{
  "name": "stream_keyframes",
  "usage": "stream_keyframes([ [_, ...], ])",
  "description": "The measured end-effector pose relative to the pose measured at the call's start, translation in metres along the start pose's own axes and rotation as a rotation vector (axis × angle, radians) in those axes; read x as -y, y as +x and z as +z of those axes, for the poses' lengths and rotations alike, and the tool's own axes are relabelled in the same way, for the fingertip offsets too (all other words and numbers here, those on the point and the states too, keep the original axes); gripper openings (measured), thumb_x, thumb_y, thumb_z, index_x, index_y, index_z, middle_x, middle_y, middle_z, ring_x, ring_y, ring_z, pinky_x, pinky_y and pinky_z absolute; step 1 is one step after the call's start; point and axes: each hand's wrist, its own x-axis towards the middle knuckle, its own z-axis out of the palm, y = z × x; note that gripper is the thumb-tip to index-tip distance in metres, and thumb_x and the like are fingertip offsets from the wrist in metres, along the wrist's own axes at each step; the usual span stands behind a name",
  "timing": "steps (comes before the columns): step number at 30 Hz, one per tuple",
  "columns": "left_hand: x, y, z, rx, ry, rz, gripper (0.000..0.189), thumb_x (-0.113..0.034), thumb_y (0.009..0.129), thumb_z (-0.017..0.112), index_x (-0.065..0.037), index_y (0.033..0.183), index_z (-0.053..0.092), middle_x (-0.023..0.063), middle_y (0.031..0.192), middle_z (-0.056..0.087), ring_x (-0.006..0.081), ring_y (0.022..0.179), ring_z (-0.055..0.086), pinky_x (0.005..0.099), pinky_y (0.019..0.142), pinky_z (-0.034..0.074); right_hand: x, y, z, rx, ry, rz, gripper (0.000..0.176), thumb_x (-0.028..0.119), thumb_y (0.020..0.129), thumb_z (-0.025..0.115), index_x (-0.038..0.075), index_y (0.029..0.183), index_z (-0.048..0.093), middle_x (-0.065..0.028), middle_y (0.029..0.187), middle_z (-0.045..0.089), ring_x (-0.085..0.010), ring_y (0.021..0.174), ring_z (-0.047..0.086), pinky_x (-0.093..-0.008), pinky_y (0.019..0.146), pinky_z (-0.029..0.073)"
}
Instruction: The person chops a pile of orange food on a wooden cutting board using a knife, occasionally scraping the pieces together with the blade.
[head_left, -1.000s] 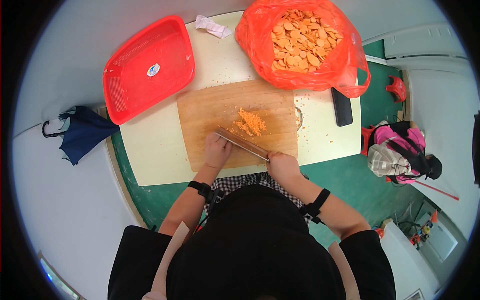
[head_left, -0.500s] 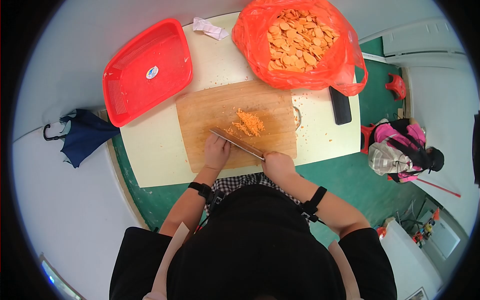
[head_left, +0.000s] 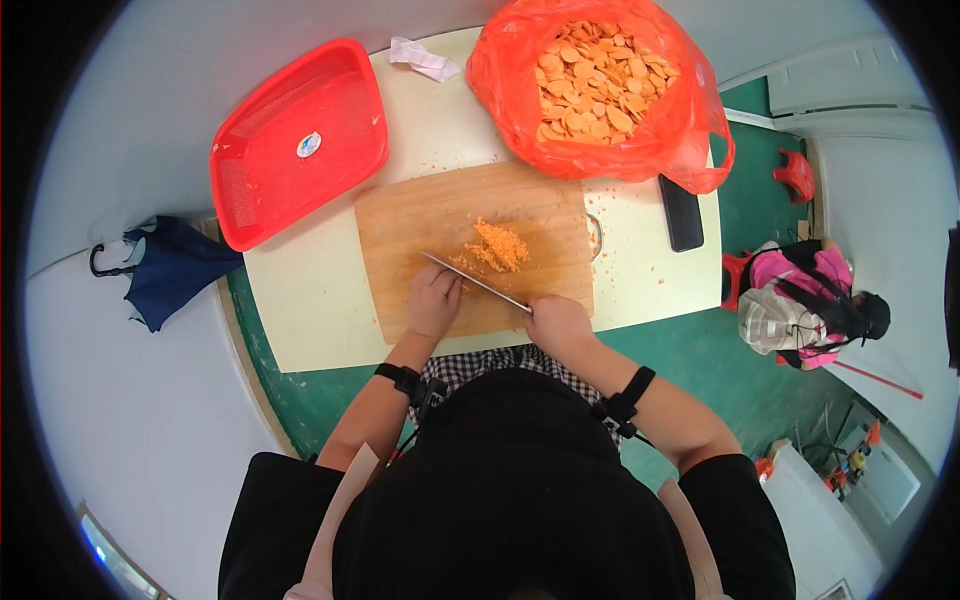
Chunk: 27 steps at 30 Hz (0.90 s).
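Note:
My right hand is wrapped round the handle of a kitchen knife, whose blade slants up and left across the cutting board. Seen from above, the blade is nearly edge-on. On the near side of the blade my left hand rests with curled fingertips close against it; anything under those fingers is hidden. Beyond the knife lies a small heap of finely chopped orange bits, perhaps carrot, with crumbs scattered around it.
A red plastic bag full of orange slices stands at the back right. Back left sits a red basket. A phone and crumpled paper lie on the table. A person is off to the right.
The knife has turned from showing its broad face to nearly edge-on. Both hands keep almost the same places, and the chopped heap looks unchanged.

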Motion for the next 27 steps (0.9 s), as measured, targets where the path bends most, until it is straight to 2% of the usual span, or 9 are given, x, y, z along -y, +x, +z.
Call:
stream_keyframes([
  [5, 0.001, -0.004, -0.006, -0.009, 0.022, 0.02, 0.011, -0.006, 0.07, 0.063, -0.003, 0.081, 0.064, 0.009, 0.082, 0.061, 0.0268, 0.079, 0.057, 0.0363, 0.072, 0.044, -0.015, -0.006, -0.003, -0.026, 0.026, 0.074, 0.018, 0.019, 0.078, 0.051, 0.003, 0.079, 0.06, -0.0161, 0.075, 0.063, -0.0308, 0.072, 0.062, -0.0414, 0.065, 0.05],
  [7, 0.002, -0.005, -0.009, -0.039, 0.063, 0.082, 0.014, -0.009, 0.07, 0.065, -0.003, 0.082, 0.064, 0.0091, 0.087, 0.061, 0.0278, 0.083, 0.057, 0.037, 0.076, 0.043, -0.018, -0.007, -0.001, -0.019, -0.016, 0.059, 0.018, 0.019, 0.078, 0.05, 0.003, 0.078, 0.059, -0.0163, 0.074, 0.062, -0.0309, 0.071, 0.062, -0.0413, 0.065, 0.05],
  [11, -0.003, -0.005, -0.021, -0.037, 0.096, 0.008, 0.019, -0.012, 0.069, 0.067, -0.003, 0.085, 0.063, 0.0089, 0.092, 0.06, 0.0285, 0.086, 0.056, 0.0372, 0.078, 0.043, -0.017, -0.008, -0.001, -0.035, -0.001, 0.056, 0.019, 0.019, 0.078, 0.05, 0.002, 0.077, 0.059, -0.0163, 0.074, 0.062, -0.0312, 0.07, 0.062, -0.0412, 0.065, 0.05],
  [14, -0.008, -0.004, -0.026, 0.035, 0.103, 0.039, 0.024, -0.014, 0.068, 0.069, -0.004, 0.089, 0.062, 0.0086, 0.094, 0.059, 0.0272, 0.087, 0.055, 0.037, 0.077, 0.043, -0.016, -0.008, 0.001, -0.045, 0.005, 0.061, 0.019, 0.018, 0.078, 0.05, 0.002, 0.076, 0.059, -0.0165, 0.073, 0.062, -0.0314, 0.069, 0.061, -0.0411, 0.064, 0.05],
  [17, -0.002, -0.008, -0.018, 0.068, 0.075, 0.046, 0.025, -0.014, 0.068, 0.069, -0.005, 0.09, 0.061, 0.0084, 0.089, 0.059, 0.0268, 0.084, 0.055, 0.0368, 0.074, 0.044, -0.016, -0.009, 0.003, -0.052, 0.003, 0.064, 0.019, 0.018, 0.078, 0.05, 0.002, 0.076, 0.059, -0.0167, 0.074, 0.062, -0.0316, 0.069, 0.061, -0.0411, 0.064, 0.05],
  [22, 0.004, -0.001, -0.004, -0.047, 0.05, 0.07, 0.013, -0.009, 0.068, 0.067, -0.004, 0.08, 0.062, 0.0083, 0.078, 0.059, 0.0262, 0.073, 0.056, 0.0354, 0.064, 0.045, -0.013, -0.014, 0.004, -0.076, 0.001, 0.053, 0.018, 0.018, 0.078, 0.051, 0.002, 0.075, 0.058, -0.0165, 0.072, 0.061, -0.0319, 0.067, 0.061, -0.0415, 0.062, 0.05],
  [27, 0.002, 0.002, -0.004, -0.006, 0.051, 0.057, 0.009, -0.005, 0.065, 0.065, -0.002, 0.073, 0.061, 0.0093, 0.074, 0.057, 0.0271, 0.069, 0.055, 0.0359, 0.061, 0.044, -0.011, -0.027, 0.004, -0.089, -0.02, 0.005, 0.017, 0.018, 0.078, 0.052, 0.002, 0.075, 0.057, -0.0163, 0.07, 0.061, -0.0316, 0.065, 0.061, -0.0411, 0.06, 0.05],
])
